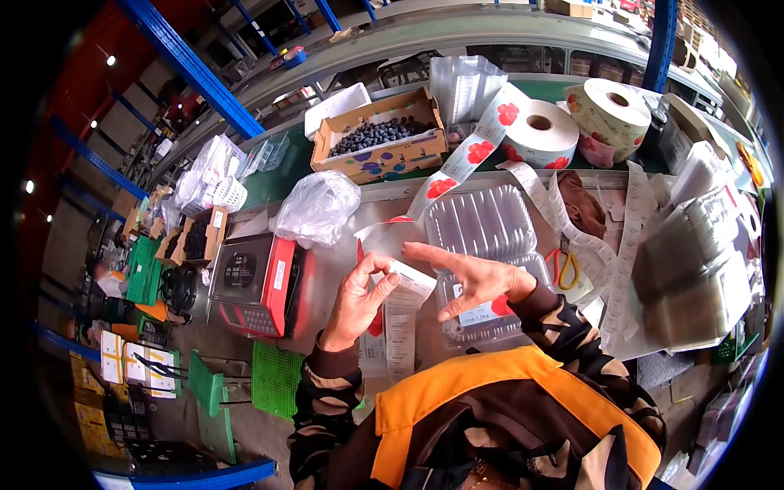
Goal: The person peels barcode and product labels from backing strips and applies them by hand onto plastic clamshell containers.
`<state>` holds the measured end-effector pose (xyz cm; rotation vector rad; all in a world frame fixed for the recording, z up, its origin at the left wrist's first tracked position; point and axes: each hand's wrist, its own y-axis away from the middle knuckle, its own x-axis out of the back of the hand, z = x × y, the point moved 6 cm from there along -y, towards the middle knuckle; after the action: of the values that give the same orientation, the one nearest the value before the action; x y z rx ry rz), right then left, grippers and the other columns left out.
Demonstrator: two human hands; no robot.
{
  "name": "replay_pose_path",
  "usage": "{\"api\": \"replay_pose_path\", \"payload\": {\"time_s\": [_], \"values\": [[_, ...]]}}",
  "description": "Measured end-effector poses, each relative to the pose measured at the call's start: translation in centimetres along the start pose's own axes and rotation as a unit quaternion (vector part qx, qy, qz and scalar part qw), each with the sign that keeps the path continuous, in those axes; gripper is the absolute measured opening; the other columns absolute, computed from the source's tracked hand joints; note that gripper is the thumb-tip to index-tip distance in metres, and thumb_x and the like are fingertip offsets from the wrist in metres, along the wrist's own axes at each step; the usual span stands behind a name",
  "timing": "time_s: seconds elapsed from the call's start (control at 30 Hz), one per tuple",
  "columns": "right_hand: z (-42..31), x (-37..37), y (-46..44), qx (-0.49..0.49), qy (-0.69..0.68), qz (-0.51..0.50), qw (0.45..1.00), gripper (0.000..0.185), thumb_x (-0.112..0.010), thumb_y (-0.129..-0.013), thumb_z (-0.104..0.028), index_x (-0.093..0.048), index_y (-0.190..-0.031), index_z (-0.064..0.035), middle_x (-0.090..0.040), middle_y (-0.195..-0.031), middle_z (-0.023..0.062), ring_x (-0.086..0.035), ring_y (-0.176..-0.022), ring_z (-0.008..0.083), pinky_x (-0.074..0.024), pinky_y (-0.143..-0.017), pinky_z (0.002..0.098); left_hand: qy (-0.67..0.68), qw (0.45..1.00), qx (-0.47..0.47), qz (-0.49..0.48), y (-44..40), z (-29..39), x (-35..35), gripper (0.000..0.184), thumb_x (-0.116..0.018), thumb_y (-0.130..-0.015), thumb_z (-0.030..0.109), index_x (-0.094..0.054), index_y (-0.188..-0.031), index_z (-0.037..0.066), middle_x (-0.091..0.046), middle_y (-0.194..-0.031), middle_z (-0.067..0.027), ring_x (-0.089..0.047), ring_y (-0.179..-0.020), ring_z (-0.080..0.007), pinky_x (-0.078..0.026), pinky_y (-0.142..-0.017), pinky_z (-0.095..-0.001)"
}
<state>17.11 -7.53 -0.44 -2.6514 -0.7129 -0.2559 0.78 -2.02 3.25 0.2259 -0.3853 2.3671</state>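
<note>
My left hand (359, 298) is closed, its thumb and forefinger pinching a white printed label (414, 282) that curls toward the middle. To its right, my right hand (476, 278) is open with fingers spread, over the hinge area of a clear plastic clamshell box (482, 220). The box lies with its lid folded back and bears a label with red fruit and print (482, 313). Below the left hand, a printed paper strip (400, 339) hangs at the table edge. A strip of red-flower labels (467, 159) runs down from a large roll (541, 135).
A red scale (257, 286) and a plastic bag (317, 207) stand at the left. Behind is a cardboard box of blueberries (378, 139). At the right are a second roll (606, 118), scissors (565, 268), backing paper (592, 253) and stacked clear boxes (694, 269).
</note>
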Motion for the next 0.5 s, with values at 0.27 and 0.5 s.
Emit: {"api": "replay_pose_path", "payload": {"time_s": [0.27, 0.5], "values": [[1.2, -0.3, -2.6, -0.074, -0.197, 0.072, 0.975, 0.042, -0.052, -0.100, -0.037, -0.061, -0.119, -0.0009, -0.064, -0.112, 0.0086, -0.054, -0.109, 0.0135, -0.0398, -0.098, 0.0296, 0.064, 0.982, 0.127, -0.122, 1.0, -0.9, 0.8, 0.012, -0.056, -0.098, 0.012, -0.054, -0.107, 0.004, -0.054, -0.093, 0.0039, -0.049, -0.081, -0.0014, -0.041, -0.070, -0.0183], [2.0, -0.8, -1.9, -0.127, -0.203, 0.053, 0.969, 0.023, -0.063, -0.095, -0.021, -0.067, -0.099, 0.0004, -0.063, -0.079, -0.0040, -0.054, -0.071, 0.0024, -0.0443, -0.062, 0.0213, 0.019, 0.984, 0.118, -0.129, 1.1, -1.8, 1.1, 0.014, -0.060, -0.096, 0.012, -0.055, -0.104, 0.002, -0.055, -0.091, 0.0029, -0.051, -0.083, -0.0031, -0.045, -0.074, -0.0210]]}}
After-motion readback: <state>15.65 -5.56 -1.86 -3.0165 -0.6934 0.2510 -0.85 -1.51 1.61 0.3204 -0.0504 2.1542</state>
